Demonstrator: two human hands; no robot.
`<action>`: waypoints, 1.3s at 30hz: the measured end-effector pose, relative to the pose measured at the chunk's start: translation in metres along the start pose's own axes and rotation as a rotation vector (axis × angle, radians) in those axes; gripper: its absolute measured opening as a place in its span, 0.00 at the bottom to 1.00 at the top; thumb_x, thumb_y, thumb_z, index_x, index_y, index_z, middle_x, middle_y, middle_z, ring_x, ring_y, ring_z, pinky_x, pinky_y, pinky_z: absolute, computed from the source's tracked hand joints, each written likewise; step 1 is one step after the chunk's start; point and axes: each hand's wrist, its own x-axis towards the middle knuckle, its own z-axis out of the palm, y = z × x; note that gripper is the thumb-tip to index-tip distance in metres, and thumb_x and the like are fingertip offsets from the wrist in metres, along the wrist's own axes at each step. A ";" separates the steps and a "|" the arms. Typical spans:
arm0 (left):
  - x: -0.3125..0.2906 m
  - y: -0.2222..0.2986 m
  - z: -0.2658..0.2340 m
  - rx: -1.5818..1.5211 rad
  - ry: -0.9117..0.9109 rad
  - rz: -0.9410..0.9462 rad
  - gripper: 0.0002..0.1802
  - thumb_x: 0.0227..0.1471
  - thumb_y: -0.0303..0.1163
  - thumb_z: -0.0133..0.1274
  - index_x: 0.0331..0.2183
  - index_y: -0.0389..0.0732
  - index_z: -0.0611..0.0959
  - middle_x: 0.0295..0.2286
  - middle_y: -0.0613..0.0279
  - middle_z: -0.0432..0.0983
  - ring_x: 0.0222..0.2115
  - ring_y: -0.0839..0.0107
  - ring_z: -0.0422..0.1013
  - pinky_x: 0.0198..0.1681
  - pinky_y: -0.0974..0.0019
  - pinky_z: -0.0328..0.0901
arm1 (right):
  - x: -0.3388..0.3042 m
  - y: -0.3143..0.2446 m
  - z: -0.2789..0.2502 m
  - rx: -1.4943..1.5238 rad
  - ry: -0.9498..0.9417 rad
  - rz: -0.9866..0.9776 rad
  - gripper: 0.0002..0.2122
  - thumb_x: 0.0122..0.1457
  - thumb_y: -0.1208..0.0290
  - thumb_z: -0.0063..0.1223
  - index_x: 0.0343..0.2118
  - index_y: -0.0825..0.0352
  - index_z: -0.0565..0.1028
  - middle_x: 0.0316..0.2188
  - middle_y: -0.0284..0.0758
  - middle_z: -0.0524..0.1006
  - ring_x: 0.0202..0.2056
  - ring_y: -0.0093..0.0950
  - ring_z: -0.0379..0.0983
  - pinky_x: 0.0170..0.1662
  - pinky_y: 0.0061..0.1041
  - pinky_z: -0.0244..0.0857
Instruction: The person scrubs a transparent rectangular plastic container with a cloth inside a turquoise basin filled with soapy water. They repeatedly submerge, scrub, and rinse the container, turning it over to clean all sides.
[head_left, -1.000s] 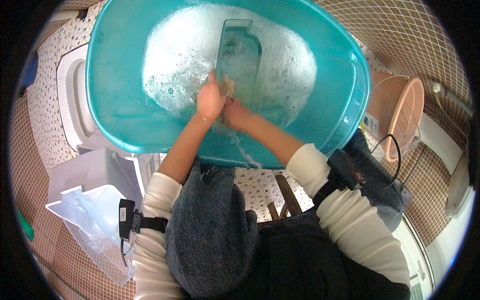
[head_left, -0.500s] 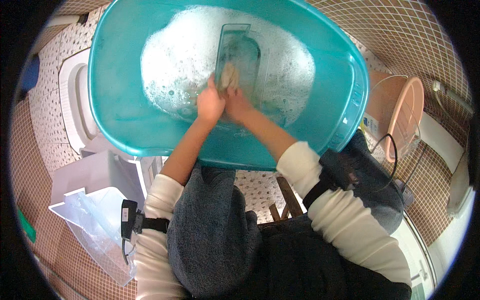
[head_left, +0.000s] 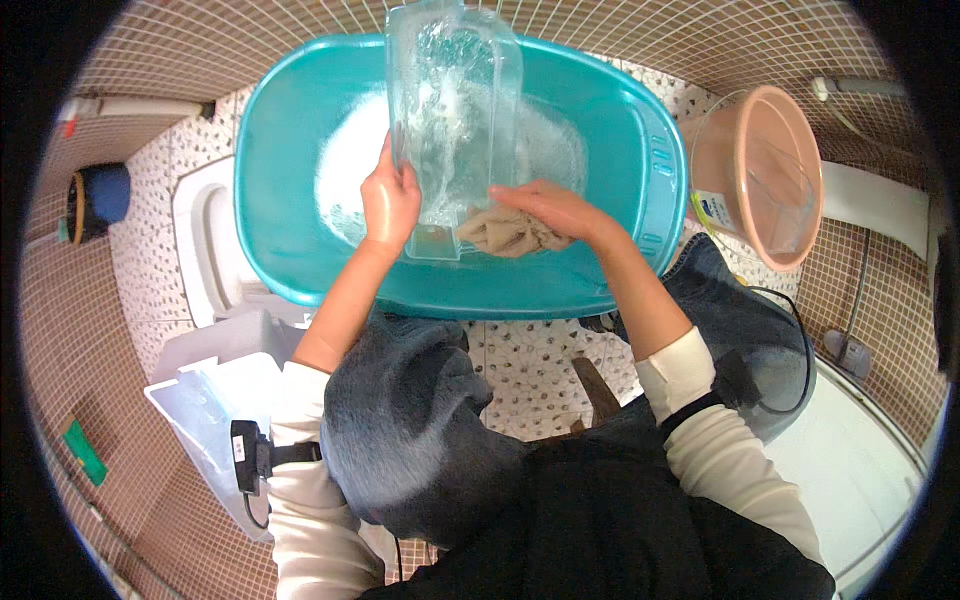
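A long, clear plastic container (head_left: pixel 450 130), wet with water and suds, is raised over the turquoise tub (head_left: pixel 280 180). My left hand (head_left: pixel 390 203) grips its left side, the thumb pointing up along the wall. Bunched in my right hand (head_left: pixel 548 210) is a wet beige cloth (head_left: pixel 508 233), held at the container's near right corner. That hand's fingertips reach the container's right edge. White foam (head_left: pixel 345 175) covers the water in the tub, partly hidden behind the container.
A peach bucket (head_left: pixel 757 180) stands right of the tub. On the left are a white squat toilet (head_left: pixel 205 240), a grey bin (head_left: pixel 235 340) and another translucent plastic container (head_left: pixel 215 405). Tiled walls close in around. A green object (head_left: pixel 84 452) lies at far left.
The clear container has come up out of the foamy water and is now above the tub. My right hand has moved right with the cloth, apart from my left hand.
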 end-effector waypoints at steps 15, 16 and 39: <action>0.043 0.147 -0.082 0.216 -0.124 0.457 0.31 0.45 0.19 0.47 0.53 0.41 0.61 0.49 0.46 0.61 0.45 0.50 0.65 0.42 0.59 0.66 | -0.021 -0.026 -0.003 -0.197 0.397 -0.163 0.22 0.53 0.54 0.42 0.30 0.73 0.74 0.29 0.47 0.75 0.32 0.38 0.70 0.39 0.32 0.62; 0.044 0.152 -0.084 0.216 -0.130 0.467 0.31 0.45 0.20 0.47 0.53 0.40 0.61 0.50 0.45 0.61 0.46 0.50 0.63 0.44 0.59 0.64 | -0.021 -0.025 -0.003 -0.226 0.406 -0.182 0.21 0.53 0.54 0.40 0.31 0.72 0.74 0.31 0.48 0.74 0.34 0.42 0.70 0.40 0.35 0.63; -0.119 0.233 -0.085 -1.687 0.079 -0.795 0.24 0.49 0.50 0.49 0.41 0.42 0.73 0.43 0.62 0.71 0.47 0.66 0.65 0.54 0.58 0.53 | 0.023 0.060 0.032 -0.115 1.144 -0.599 0.08 0.49 0.67 0.46 0.29 0.66 0.71 0.30 0.39 0.70 0.37 0.39 0.63 0.41 0.34 0.59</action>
